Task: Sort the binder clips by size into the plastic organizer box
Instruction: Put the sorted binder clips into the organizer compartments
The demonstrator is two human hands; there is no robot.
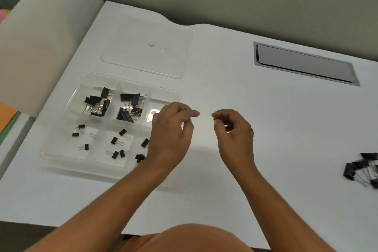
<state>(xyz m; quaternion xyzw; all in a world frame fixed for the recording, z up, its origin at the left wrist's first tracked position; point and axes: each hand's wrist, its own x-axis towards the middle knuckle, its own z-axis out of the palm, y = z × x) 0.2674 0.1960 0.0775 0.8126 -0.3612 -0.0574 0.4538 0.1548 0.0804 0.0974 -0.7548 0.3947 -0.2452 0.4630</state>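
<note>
The clear organizer box (61, 150) lies near the tabletop's (266, 129) left edge, its long axis running left to right. Larger binder clips (98, 101) fill its far compartments, small clips (115, 141) its near ones. Beyond the box lies its flat lid (147, 49). The left hand (171, 135) hovers over the box's right end, the right hand (235, 131) just right of it over bare tabletop; both are loosely curled, holding nothing. Unsorted clips (362, 168) are heaped far right of the box, at the frame's edge.
</note>
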